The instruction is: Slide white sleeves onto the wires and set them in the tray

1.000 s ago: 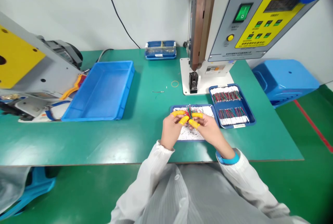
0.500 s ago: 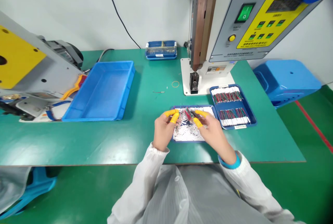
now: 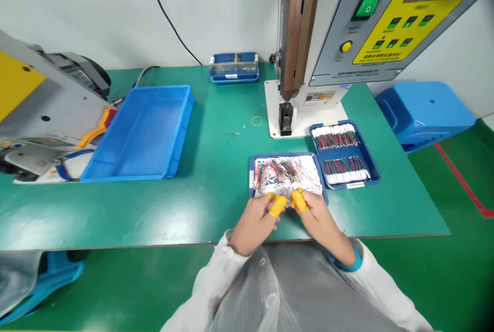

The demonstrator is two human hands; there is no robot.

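Note:
Both my hands wear yellow finger cots and meet over the front edge of a blue tray [image 3: 251, 164]. My left hand [image 3: 257, 223] is closed in a pinch; whatever sits between its fingertips is too small to tell. Just beside it, my right hand [image 3: 319, 219] pinches too, with a thin dark strand at its fingertips that I cannot name. Beyond the fingers, red, green and black wires [image 3: 283, 168] lie across many small white sleeves [image 3: 312, 170] in the tray. To the right, another blue tray [image 3: 335, 154] holds two rows of wires with white ends.
Behind the trays stands a press machine [image 3: 285, 118] with a yellow control panel. A large blue bin [image 3: 144, 131] sits left, near another machine [image 3: 50, 100]. A loose wire [image 3: 231, 133] and a rubber band [image 3: 257, 121] lie mid-table. Small stacked trays [image 3: 234, 67] are at the wall.
My hands have drawn back from the wires to the tray's front edge and come closer together. The wire bundle between them now lies in the tray. The view has shifted slightly.

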